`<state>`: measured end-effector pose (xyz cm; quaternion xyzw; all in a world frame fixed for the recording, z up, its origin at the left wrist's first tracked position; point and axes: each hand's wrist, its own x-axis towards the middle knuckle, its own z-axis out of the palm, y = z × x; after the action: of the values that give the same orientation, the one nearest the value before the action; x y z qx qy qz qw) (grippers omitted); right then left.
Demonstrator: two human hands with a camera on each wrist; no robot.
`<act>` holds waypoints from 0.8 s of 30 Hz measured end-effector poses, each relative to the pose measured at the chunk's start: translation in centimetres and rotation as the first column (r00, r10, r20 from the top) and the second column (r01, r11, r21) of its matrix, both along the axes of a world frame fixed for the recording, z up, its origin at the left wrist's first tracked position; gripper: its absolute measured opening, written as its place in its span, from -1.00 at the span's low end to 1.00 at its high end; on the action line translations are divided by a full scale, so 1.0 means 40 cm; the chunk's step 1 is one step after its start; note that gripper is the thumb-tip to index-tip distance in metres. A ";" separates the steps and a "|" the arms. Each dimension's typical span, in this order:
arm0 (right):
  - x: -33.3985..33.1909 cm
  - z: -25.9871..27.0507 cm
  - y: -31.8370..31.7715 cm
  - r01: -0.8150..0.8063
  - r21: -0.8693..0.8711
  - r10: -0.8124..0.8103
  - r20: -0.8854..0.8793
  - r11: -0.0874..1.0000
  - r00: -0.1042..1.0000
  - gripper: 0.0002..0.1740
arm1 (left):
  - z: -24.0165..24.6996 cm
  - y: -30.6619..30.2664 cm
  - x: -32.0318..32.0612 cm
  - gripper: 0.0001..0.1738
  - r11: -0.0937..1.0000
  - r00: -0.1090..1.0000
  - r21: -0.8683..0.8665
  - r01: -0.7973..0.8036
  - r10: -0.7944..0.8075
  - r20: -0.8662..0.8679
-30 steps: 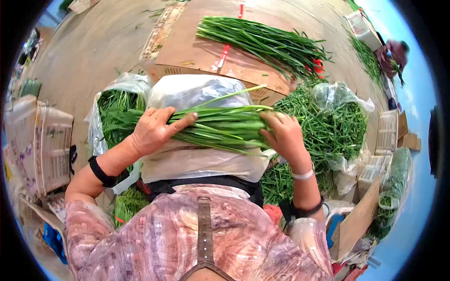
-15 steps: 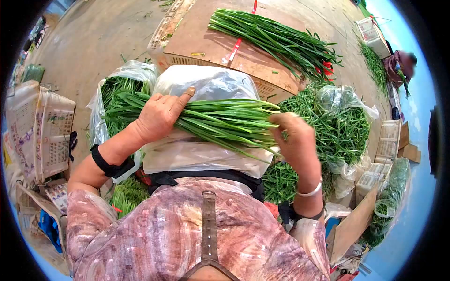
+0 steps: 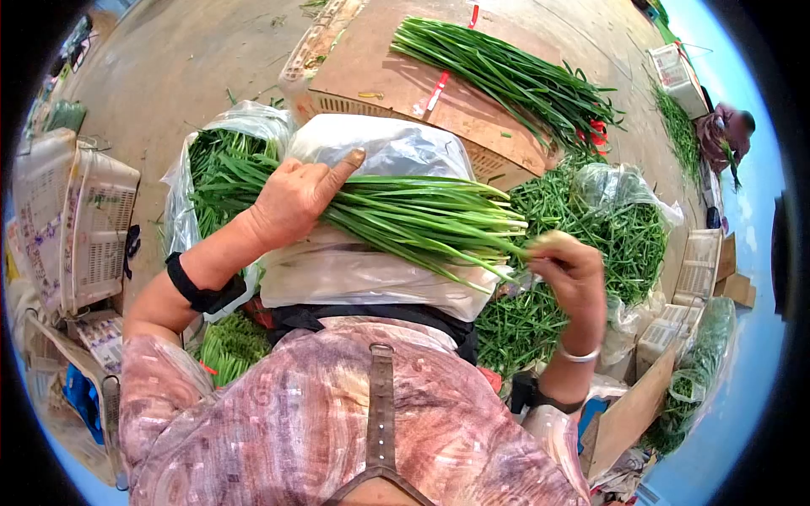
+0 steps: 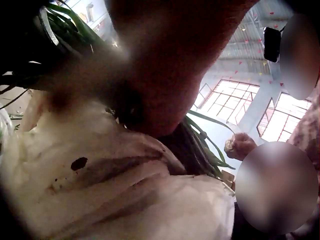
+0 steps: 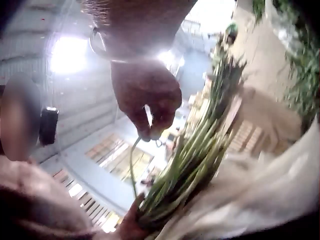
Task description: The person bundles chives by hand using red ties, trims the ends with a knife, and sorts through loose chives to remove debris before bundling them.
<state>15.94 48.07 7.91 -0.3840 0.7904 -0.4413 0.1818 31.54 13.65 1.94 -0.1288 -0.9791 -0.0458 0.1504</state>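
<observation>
My left hand (image 3: 291, 202) grips a bunch of garlic chives (image 3: 422, 211) near its leafy part, the thumb sticking out above the leaves. The bunch lies across a lap covered in whitish plastic (image 3: 337, 282), pale stem ends pointing right. Just off those ends, my right hand (image 3: 572, 266) pinches a single chive stalk (image 5: 132, 162) between thumb and fingertips. In the right wrist view that stalk stands apart from the bunch, bending down toward the left hand. The left wrist view is mostly dark forearm and plastic, with the right hand (image 4: 241, 146) in the distance.
Ahead, a board (image 3: 363, 76) on a crate bears another chive bunch (image 3: 506, 72). Loose greens (image 3: 540, 329) heap at the right; a plastic bag (image 3: 181, 198) of greens stands left. White crates (image 3: 101, 228) stand farther left. Another person (image 3: 721, 139) is at the far right.
My right hand has moved right and slightly down, away from the bunch, drawing out one stalk. The left hand has kept its hold, its thumb now raised off the leaves.
</observation>
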 end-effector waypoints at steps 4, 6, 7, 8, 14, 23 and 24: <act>-0.147 -0.096 0.297 0.360 0.564 -0.353 -0.126 0.743 0.927 -0.84 | 0.010 0.002 0.004 -0.15 1.000 0.999 -0.008 -0.005 0.005 0.034; -0.131 -0.094 0.318 0.446 0.661 -0.284 -0.344 0.604 0.895 -0.75 | 0.017 0.002 0.005 -0.16 1.000 0.998 -0.004 -0.007 0.007 0.057; -0.127 -0.096 0.323 0.551 0.705 -0.177 -0.533 0.446 0.827 -0.67 | 0.018 0.002 0.003 -0.09 1.000 0.997 -0.010 -0.007 0.008 0.071; -0.124 -0.092 0.296 0.544 0.647 -0.169 -0.549 0.535 0.819 -0.60 | 0.021 0.004 -0.001 -0.02 1.000 0.996 -0.018 -0.009 0.010 0.084; 0.025 0.016 -0.186 -0.028 0.117 0.062 -0.301 0.993 0.952 -0.06 | 0.132 0.022 -0.046 0.05 0.995 0.981 -0.093 -0.029 0.046 0.189; 0.088 -0.021 -0.474 -0.042 0.172 0.102 -0.357 0.984 0.929 -0.20 | 0.317 0.071 -0.146 -0.16 0.947 0.989 -0.319 0.044 0.004 0.149; 0.076 -0.017 -0.474 -0.004 0.173 0.054 -0.285 0.985 0.957 -0.43 | 0.328 0.076 -0.161 -0.16 0.948 0.989 -0.317 0.045 0.002 0.145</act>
<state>18.97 29.11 7.23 -0.4388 0.8377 -0.3083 0.1030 25.08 16.71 15.06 -0.1586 -0.9804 0.1022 0.0562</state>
